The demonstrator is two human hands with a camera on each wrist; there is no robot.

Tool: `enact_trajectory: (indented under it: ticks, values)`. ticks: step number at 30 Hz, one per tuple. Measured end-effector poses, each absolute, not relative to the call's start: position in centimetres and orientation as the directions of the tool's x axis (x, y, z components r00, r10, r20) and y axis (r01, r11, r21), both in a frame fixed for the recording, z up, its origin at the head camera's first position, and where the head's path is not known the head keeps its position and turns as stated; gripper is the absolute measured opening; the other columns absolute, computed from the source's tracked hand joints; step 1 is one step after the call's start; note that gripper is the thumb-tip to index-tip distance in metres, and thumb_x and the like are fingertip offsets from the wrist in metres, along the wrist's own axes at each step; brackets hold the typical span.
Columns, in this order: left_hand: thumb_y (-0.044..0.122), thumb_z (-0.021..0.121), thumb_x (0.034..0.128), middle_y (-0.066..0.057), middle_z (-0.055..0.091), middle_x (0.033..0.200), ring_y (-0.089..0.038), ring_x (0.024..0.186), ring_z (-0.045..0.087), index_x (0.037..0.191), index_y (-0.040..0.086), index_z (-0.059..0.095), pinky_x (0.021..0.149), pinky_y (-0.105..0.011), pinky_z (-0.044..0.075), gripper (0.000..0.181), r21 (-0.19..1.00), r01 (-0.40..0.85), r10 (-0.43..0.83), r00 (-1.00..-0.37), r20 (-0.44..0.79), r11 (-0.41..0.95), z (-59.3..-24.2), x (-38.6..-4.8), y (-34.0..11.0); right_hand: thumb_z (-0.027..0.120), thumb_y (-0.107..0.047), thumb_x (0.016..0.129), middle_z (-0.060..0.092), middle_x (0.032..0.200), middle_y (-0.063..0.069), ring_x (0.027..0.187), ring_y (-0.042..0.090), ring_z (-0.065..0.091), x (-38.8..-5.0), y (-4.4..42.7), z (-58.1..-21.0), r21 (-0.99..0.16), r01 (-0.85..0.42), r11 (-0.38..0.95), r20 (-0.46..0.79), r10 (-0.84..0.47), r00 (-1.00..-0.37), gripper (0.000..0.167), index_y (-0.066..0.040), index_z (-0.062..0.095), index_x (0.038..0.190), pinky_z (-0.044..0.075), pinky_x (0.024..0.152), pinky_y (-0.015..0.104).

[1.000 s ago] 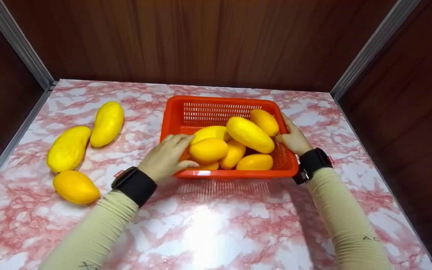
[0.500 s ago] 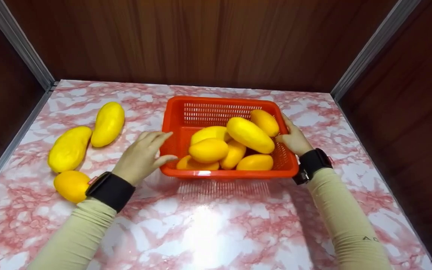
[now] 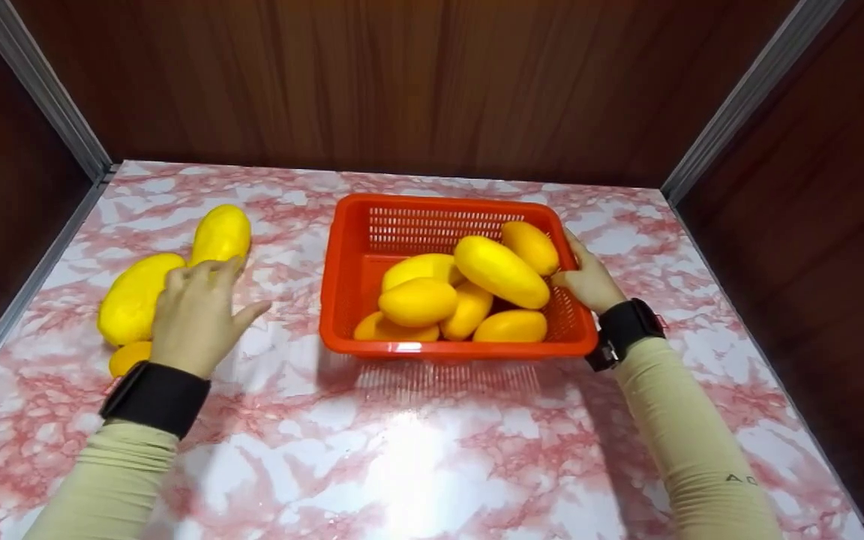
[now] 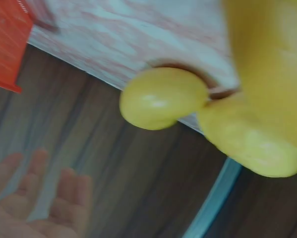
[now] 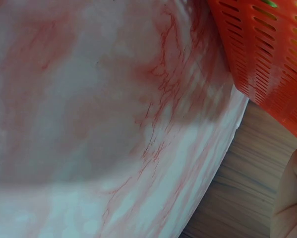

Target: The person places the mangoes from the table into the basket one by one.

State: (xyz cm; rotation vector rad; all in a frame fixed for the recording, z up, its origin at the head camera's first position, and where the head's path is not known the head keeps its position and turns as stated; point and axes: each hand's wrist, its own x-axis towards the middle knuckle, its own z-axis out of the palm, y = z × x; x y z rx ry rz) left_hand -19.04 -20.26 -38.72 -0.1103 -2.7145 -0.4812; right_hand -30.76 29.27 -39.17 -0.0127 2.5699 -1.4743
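My left hand [image 3: 198, 319] hovers with spread fingers over the mangoes at the left, holding nothing. A yellow mango [image 3: 220, 234] lies just beyond its fingertips. Beside the hand is a larger yellow mango [image 3: 132, 300], and an orange-yellow mango [image 3: 129, 358] is partly hidden behind the wrist. In the left wrist view the hand [image 4: 44, 203] is apart from the mango [image 4: 163, 98]. My right hand [image 3: 589, 274] grips the right rim of the red plastic basket [image 3: 458, 349], thumb inside and fingers outside. Several mangoes [image 3: 503, 271] lie piled in the basket's middle and right.
The basket stands on a pink-and-white marbled table [image 3: 417, 450]. A dark wood-grain panel [image 3: 402, 90] rises behind the table, with metal posts [image 3: 747, 97] at the corners and side panels left and right.
My left hand has withdrawn from the basket's left side and moved left to the loose mangoes, uncovering an orange-yellow mango in the basket. The right hand stays on the rim.
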Motion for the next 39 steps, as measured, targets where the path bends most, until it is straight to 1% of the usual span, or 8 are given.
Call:
enact_trajectory:
  ticks: [3,7,14,20,23,27,30,39]
  values:
    - [0.038,0.076,0.0851,-0.035,0.052,0.131,-0.056,0.107,0.044,0.139,-0.006,0.049,0.084,-0.068,0.041,0.075,0.335,0.063,-0.050,-0.947,0.319,0.940,-39.1,-18.7,-21.3,0.054,0.004,0.082,0.031,0.158,0.022,0.127,0.034,0.043,-30.8,29.4,-39.3,-0.853,0.079,0.516,-0.147,-0.091,-0.985,0.094,-0.024,0.011,0.161,0.038,0.110,0.046]
    - [0.038,0.076,0.0846,-0.038,0.048,0.131,-0.061,0.106,0.042,0.142,-0.010,0.043,0.083,-0.071,0.040,0.081,0.337,-0.020,-0.111,-0.961,0.254,0.941,-39.6,-18.2,-22.5,0.055,0.002,0.082,0.035,0.156,0.019,0.124,0.031,0.046,-30.8,29.5,-39.7,-0.851,0.059,0.522,-0.127,-0.094,-0.987,0.094,-0.028,0.012,0.160,0.041,0.105,0.041]
    - [0.051,0.074,0.0827,-0.043,0.038,0.125,-0.067,0.109,0.036,0.143,-0.010,0.034,0.082,-0.077,0.037,0.095,0.257,-0.198,-0.223,-0.972,0.071,0.946,-40.6,-17.3,-23.8,0.056,0.001,0.083,0.040,0.152,0.020,0.119,0.031,0.050,-30.7,29.6,-40.0,-0.855,0.054,0.516,-0.121,-0.098,-0.988,0.094,-0.031,0.013,0.160,0.048,0.096,0.035]
    - [0.065,0.063,0.0844,-0.050,0.027,0.128,-0.070,0.113,0.028,0.150,-0.010,0.019,0.079,-0.075,0.041,0.109,0.237,-0.325,-0.297,-0.944,-0.146,0.916,-41.0,-16.9,-24.5,0.056,0.000,0.082,0.040,0.153,0.018,0.120,0.030,0.049,-30.9,29.6,-40.0,-0.850,0.057,0.524,-0.123,-0.092,-0.988,0.095,-0.032,0.013,0.160,0.046,0.097,0.034]
    - [0.071,0.057,0.0849,-0.052,0.024,0.129,-0.069,0.111,0.030,0.151,-0.012,0.013,0.076,-0.071,0.045,0.115,0.225,-0.369,-0.324,-0.922,-0.214,0.902,-41.1,-16.8,-24.7,0.056,0.000,0.082,0.039,0.154,0.018,0.121,0.030,0.048,-30.9,29.7,-40.1,-0.851,0.058,0.522,-0.123,-0.091,-0.988,0.095,-0.033,0.013,0.160,0.044,0.100,0.038]
    - [0.073,0.053,0.0854,-0.055,0.024,0.126,-0.066,0.104,0.035,0.150,-0.015,0.010,0.071,-0.063,0.049,0.118,0.206,-0.383,-0.334,-0.913,-0.235,0.901,-41.1,-16.7,-24.8,0.056,0.000,0.082,0.037,0.155,0.018,0.122,0.031,0.047,-30.9,29.7,-40.0,-0.849,0.051,0.526,-0.118,-0.094,-0.989,0.095,-0.032,0.012,0.160,0.042,0.103,0.041]
    - [0.071,0.054,0.0862,-0.056,0.024,0.123,-0.065,0.100,0.036,0.149,-0.017,0.011,0.067,-0.059,0.049,0.117,0.199,-0.371,-0.325,-0.918,-0.229,0.907,-41.2,-16.5,-24.8,0.056,0.000,0.082,0.037,0.155,0.018,0.122,0.031,0.047,-30.9,29.7,-40.0,-0.845,0.056,0.532,-0.124,-0.093,-0.988,0.095,-0.031,0.011,0.160,0.043,0.103,0.041]
    - [0.055,0.063,0.0894,-0.054,0.028,0.116,-0.065,0.098,0.035,0.139,-0.022,0.024,0.064,-0.054,0.048,0.099,0.199,-0.353,-0.316,-0.928,-0.197,0.914,-41.8,-16.1,-24.6,0.056,-0.001,0.081,0.040,0.153,0.018,0.120,0.030,0.048,-30.9,29.7,-40.1,-0.844,0.043,0.535,-0.110,-0.093,-0.990,0.094,-0.029,0.013,0.160,0.043,0.102,0.039]
